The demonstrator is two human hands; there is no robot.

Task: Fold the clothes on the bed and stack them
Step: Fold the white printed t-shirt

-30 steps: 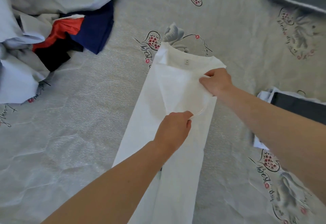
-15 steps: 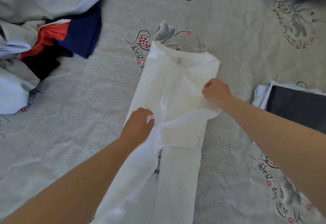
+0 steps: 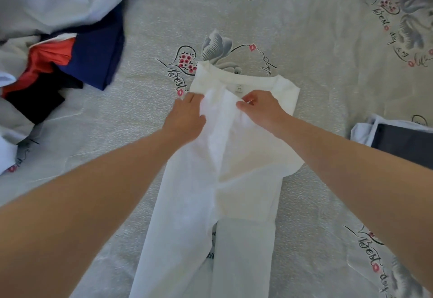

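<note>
White shirt [image 3: 236, 157] lies lengthwise on the bedsheet [image 3: 304, 47], collar at the far end. Neck tag [image 3: 239, 88] just beyond the grip; print too small to read. Sheet print reads "Best" left of the hands. Left hand [image 3: 187, 119] pinches a fabric fold; right hand [image 3: 262, 107], fingers curled, pinches cloth beside it. Unfolded clothes pile [image 3: 58, 63] far left; folded stack [image 3: 403, 143] right.

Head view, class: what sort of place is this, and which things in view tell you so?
Most likely a bedroom. A printed quilted bedspread covers the surface, unfolded clothes lie heaped on it, and both hands work a white shirt beside a folded stack.
</note>
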